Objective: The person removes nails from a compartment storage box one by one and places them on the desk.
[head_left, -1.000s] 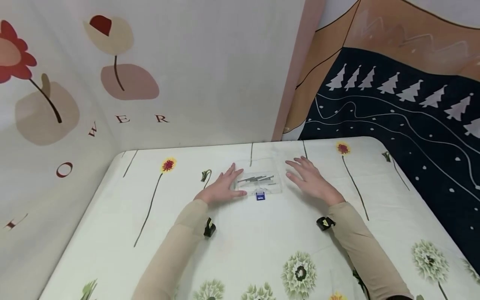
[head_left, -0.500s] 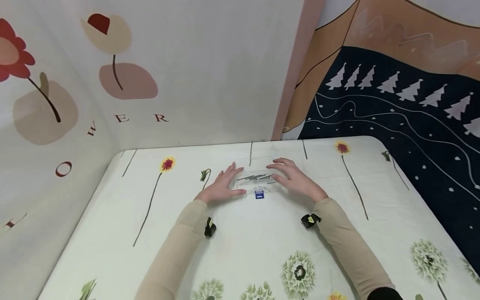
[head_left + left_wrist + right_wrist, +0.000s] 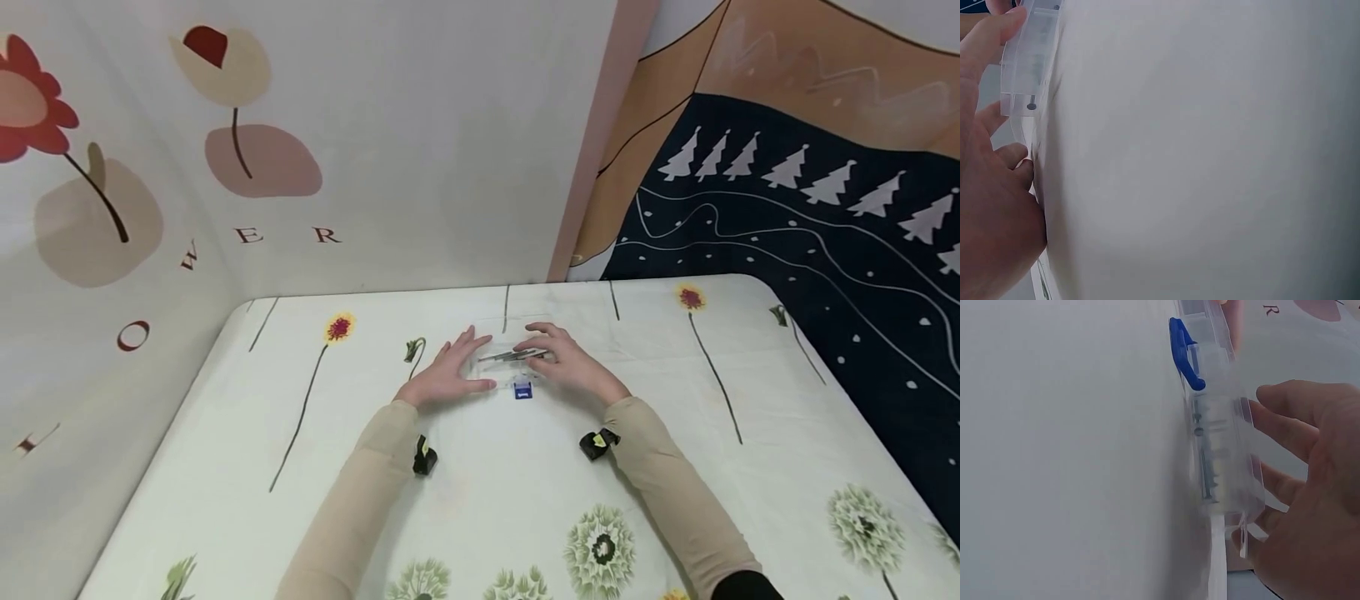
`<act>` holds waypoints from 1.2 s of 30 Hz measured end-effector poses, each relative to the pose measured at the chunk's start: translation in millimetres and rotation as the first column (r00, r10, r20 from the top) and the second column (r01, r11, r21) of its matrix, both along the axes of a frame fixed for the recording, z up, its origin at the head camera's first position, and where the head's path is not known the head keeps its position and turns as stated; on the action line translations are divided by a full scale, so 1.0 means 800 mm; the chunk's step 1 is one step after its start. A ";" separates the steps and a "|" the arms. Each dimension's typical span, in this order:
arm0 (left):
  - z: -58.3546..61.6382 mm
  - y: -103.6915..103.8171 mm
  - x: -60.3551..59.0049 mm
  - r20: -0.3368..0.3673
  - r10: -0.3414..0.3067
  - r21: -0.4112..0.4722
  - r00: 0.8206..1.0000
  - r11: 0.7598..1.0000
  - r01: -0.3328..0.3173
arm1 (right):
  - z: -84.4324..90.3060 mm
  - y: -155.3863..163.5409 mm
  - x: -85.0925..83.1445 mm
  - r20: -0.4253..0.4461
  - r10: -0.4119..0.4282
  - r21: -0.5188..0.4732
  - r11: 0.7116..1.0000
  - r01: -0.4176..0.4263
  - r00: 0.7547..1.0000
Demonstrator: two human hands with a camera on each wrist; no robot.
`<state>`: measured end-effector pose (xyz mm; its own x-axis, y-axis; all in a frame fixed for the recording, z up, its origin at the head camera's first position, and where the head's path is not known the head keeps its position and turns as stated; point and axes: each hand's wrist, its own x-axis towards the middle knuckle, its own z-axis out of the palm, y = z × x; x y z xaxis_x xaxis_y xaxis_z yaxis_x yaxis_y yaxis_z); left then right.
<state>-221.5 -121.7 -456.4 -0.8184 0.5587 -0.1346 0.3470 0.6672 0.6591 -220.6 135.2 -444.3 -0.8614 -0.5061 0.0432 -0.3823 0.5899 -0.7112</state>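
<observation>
A clear plastic box point(image 3: 501, 375) lies on the table, with several grey metal nails point(image 3: 504, 357) inside and a blue latch point(image 3: 522, 390) at its near side. My left hand point(image 3: 446, 375) holds the box's left end, the thumb at the near corner and the fingers toward the far side. Over the right part of the box is my right hand point(image 3: 572, 363), its fingers spread and slightly bent above the nails. In the right wrist view the nails show through the clear wall point(image 3: 1225, 450); that hand's fingers are partly behind it, so contact cannot be told.
A white flower-print cloth point(image 3: 480, 483) covers the table. Behind the box a faint clear outline point(image 3: 517, 317) looks like its lid laid back. A pale printed curtain point(image 3: 420, 167) hangs at the back, a dark tree-print cloth point(image 3: 750, 217) at the right.
My right hand has moved left from beside the box to over its right part. The left hand has stayed at the box's left end.
</observation>
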 end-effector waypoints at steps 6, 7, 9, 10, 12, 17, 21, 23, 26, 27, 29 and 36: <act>-0.001 0.000 0.000 -0.006 0.001 -0.001 1.000 1.000 -0.001 | 0.000 -0.005 0.002 0.011 -0.005 0.056 0.998 0.005 1.000; -0.001 0.000 0.000 -0.007 0.003 0.000 1.000 1.000 -0.003 | 0.000 -0.005 0.002 0.009 -0.005 0.066 0.998 0.004 1.000; -0.002 0.000 0.001 -0.007 0.004 -0.001 1.000 1.000 -0.004 | -0.001 -0.006 0.002 0.002 0.003 0.085 0.996 -0.003 1.000; -0.002 0.001 0.001 -0.005 0.004 -0.001 1.000 1.000 -0.004 | -0.001 -0.006 0.002 0.001 0.006 0.093 0.996 -0.007 1.000; -0.002 0.000 0.001 -0.005 0.003 0.002 1.000 1.000 -0.003 | -0.001 -0.006 0.002 0.008 0.009 0.107 0.994 -0.010 1.000; -0.002 0.000 0.001 -0.010 -0.001 0.006 1.000 1.000 0.001 | -0.001 -0.006 0.002 0.008 0.028 0.137 0.990 -0.029 1.000; -0.001 -0.001 0.001 -0.015 -0.002 0.005 1.000 1.000 0.002 | -0.002 -0.006 0.001 -0.011 0.052 0.152 0.987 -0.050 0.999; -0.001 -0.001 0.000 -0.017 0.000 0.004 1.000 1.000 0.000 | -0.002 -0.006 0.001 -0.017 0.057 0.161 0.985 -0.054 0.998; -0.001 -0.002 0.000 -0.019 0.003 0.003 1.000 1.000 -0.003 | -0.002 -0.008 0.001 -0.029 0.061 0.174 0.983 -0.055 0.998; -0.001 -0.002 0.000 -0.019 0.003 0.004 1.000 1.000 -0.003 | -0.002 -0.009 0.001 -0.029 0.060 0.180 0.982 -0.053 0.998; -0.002 -0.002 -0.001 -0.019 0.002 0.003 1.000 1.000 -0.002 | -0.002 -0.010 0.001 -0.027 0.054 0.186 0.981 -0.048 0.998; -0.002 0.000 0.000 -0.012 0.002 0.013 1.000 1.000 -0.002 | -0.007 -0.008 0.002 0.001 -0.004 0.132 0.991 0.003 1.000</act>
<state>-221.2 -121.7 -458.1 -0.8211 0.5585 -0.1178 0.3535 0.6597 0.6632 -218.7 128.8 -450.1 -0.8632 -0.5042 -0.0247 -0.3791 0.6798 -0.6278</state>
